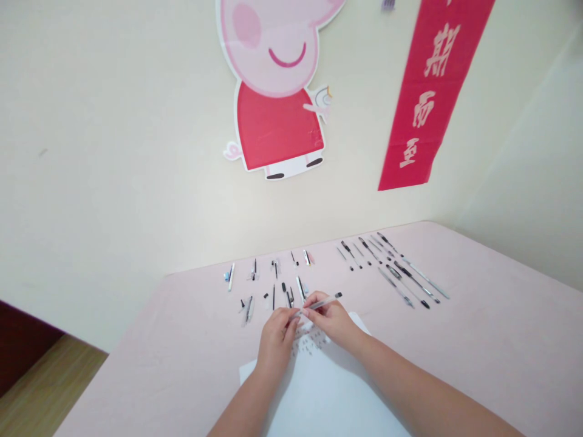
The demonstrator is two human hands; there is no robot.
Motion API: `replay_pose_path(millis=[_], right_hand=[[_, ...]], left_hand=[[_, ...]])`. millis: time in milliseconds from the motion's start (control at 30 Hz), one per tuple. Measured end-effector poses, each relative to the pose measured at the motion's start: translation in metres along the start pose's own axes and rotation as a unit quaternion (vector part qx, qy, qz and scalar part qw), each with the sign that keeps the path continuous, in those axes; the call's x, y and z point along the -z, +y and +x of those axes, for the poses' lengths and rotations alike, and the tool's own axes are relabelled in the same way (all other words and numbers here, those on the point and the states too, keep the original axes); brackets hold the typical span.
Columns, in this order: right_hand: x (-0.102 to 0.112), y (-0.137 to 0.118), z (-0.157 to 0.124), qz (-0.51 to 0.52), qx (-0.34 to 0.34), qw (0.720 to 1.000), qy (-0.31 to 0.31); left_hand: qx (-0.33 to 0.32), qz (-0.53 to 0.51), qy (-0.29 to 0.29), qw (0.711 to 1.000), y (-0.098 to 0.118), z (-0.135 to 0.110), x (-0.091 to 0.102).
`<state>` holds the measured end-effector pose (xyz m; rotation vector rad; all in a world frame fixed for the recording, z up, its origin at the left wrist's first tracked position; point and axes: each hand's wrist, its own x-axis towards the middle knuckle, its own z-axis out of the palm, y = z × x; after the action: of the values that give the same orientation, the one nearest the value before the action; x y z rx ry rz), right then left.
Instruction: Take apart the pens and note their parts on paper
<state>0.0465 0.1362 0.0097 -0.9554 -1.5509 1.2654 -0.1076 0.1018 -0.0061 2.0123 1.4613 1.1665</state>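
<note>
A slim pen (325, 301) with a pale, see-through barrel and a black end slants up to the right between my two hands. Around its lower left end, the fingers of my left hand (276, 332) are pinched. My right hand (332, 317) grips the barrel near its middle, leaving the black end sticking out. The pen's lower tip is hidden by my fingers. Under both hands lies a white sheet of paper (328, 388) with small dark handwriting near its top. Just beyond my hands, several pens and pen parts (290, 295) rest on the table.
Further pens and parts (253, 269) lie in loose rows at the back left of the pink table (182, 352). Several pens, refills and caps (401, 282) are spread at the right. A wall stands behind, with a cartoon pig cutout (280, 124) and a red banner (416, 103).
</note>
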Motion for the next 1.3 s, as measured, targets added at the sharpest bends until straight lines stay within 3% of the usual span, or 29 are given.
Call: replay_pose_path(millis=[367, 1300], right_hand=[[0.004, 0.007, 0.003, 0.131, -0.043, 0.990, -0.039], [0.004, 0.017, 0.000, 0.125, -0.020, 0.990, -0.057]], left_hand=[[-0.008, 0.001, -0.008, 1.000, 0.000, -0.001, 0.000], [-0.033, 0.023, -0.017, 0.999, 0.003, -0.001, 0.003]])
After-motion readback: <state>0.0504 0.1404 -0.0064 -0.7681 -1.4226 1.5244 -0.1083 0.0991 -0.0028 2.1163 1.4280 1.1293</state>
